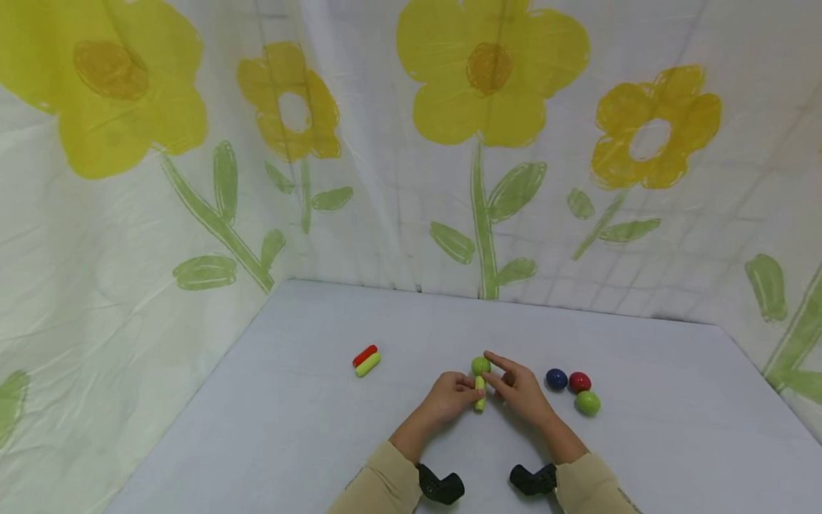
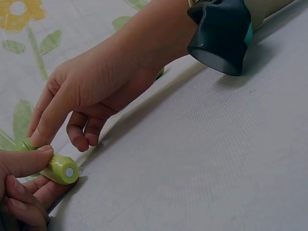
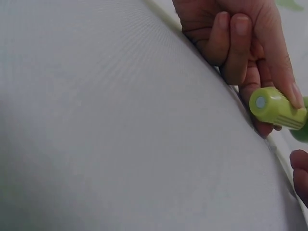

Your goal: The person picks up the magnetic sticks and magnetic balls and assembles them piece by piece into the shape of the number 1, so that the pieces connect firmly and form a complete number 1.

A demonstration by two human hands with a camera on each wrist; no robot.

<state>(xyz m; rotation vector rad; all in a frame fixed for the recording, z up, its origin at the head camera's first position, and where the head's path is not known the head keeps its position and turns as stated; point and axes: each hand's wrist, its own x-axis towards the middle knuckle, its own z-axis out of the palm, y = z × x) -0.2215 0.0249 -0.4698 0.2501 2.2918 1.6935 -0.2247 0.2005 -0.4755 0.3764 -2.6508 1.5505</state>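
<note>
A short yellow-green rod (image 1: 479, 405) with a pale metal disc in its near end is in my left hand (image 1: 449, 397). In the left wrist view, that thumb lies on top of the rod (image 2: 62, 169) and fingers are beneath it. A green ball (image 1: 480, 366) sits at the rod's far end, right up against it. My right hand (image 1: 523, 396) pinches the ball between thumb and index finger, its other fingers curled in. Only a part of the ball (image 3: 300, 134) shows in the right wrist view, beyond the rod.
Left of my hands, a red rod (image 1: 364, 355) lies beside another yellow-green rod (image 1: 369, 365). To the right sit a blue ball (image 1: 556, 379), a red ball (image 1: 580, 382) and a second green ball (image 1: 587, 403). A flower-printed curtain (image 1: 372, 235) hangs behind the white table (image 1: 308, 428).
</note>
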